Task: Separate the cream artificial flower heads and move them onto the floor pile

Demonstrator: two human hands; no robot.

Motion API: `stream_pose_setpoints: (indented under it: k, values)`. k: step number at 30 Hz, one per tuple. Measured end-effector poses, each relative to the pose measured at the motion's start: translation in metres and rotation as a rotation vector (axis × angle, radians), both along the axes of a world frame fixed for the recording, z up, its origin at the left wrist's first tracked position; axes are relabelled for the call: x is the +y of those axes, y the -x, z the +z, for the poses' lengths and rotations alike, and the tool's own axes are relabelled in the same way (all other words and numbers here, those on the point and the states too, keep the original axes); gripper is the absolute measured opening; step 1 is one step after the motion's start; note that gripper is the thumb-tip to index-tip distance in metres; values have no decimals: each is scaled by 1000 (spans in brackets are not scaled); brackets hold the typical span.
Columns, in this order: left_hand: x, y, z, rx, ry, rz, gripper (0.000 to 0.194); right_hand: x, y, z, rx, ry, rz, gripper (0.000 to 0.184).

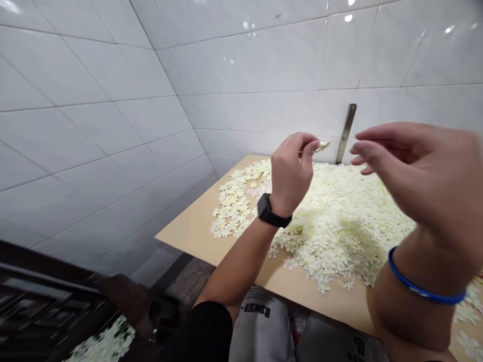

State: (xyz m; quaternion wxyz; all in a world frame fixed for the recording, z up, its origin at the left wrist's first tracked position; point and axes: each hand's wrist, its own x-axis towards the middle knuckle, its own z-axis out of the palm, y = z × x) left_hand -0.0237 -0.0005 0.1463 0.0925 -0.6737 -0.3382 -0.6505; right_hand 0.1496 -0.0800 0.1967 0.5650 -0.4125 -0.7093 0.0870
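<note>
Left hand (292, 166) pinching pale flower (323, 146); right hand (426, 176) narrowly parted; flower pile (347, 216) on tan board (186, 232) below

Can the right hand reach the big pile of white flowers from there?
Probably yes: the right hand looks empty, the flower pile is spread out close to it, and nothing visible blocks the way.

The creamy white, star-shaped flowers (339, 216) are tinged with pale yellow-green and backed by the plain tan of the flat board (184, 234). The glossy white wall tiles (234, 65) are faintly veined in grey and crossed by darker lines. The slim blue wristband (426, 293) is marked in white; the light grey lap cloth (260, 334) is printed with dark lettering.
</note>
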Motion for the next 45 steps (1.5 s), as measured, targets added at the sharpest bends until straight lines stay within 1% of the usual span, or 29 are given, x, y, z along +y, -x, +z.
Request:
stream_pose_setpoints:
  k: [2,3,5,7,9,10,12,14,18,22,25,28,31,33,35,37,39,42,45]
  values:
    - [3,-24,11,-7,-40,-75,14,18,2,-3,1,-27,-51,23]
    - [5,-33,15,-27,-27,-128,16,27,2,-5,34,-49,-56,22]
    - [7,-44,18,-81,52,-264,20,42,-1,-8,85,-86,-48,21]
    - [11,-47,19,-125,160,-413,23,51,-4,-9,92,-91,-49,19]
    - [17,-46,18,-142,245,-534,24,56,-5,-9,68,-78,-66,17]
    - [20,-43,18,-143,274,-577,25,57,-5,-8,56,-74,-72,16]
    - [26,-37,18,-143,313,-621,26,60,-3,-8,37,-67,-66,16]
    - [31,-30,18,-144,339,-621,26,64,0,-8,17,-56,-52,16]
    - [35,-18,19,-151,357,-580,27,68,6,-9,-10,-53,-59,15]
    - [37,-13,20,-142,373,-570,26,68,9,-10,3,-52,-54,16]
    - [41,-10,19,-176,371,-547,25,69,5,-9,55,-54,-56,20]
    - [45,-2,19,-216,361,-505,23,69,-4,-8,118,-99,-87,21]
    - [49,4,19,-189,354,-472,16,68,-10,-8,82,-84,-53,21]
    - [50,4,18,-130,342,-445,10,70,-9,-8,23,-40,-44,20]
    - [51,2,16,-43,350,-426,6,74,-7,-10,-21,-15,-65,20]
    - [53,-2,13,45,381,-425,7,80,-4,-12,-49,-14,-104,18]
    - [55,-5,10,109,415,-422,12,87,-2,-15,-72,-15,-147,18]
    - [59,-9,6,106,435,-408,17,96,-2,-20,-101,-18,-182,17]
    - [63,-13,3,61,433,-509,16,100,0,-22,-107,-30,-113,16]
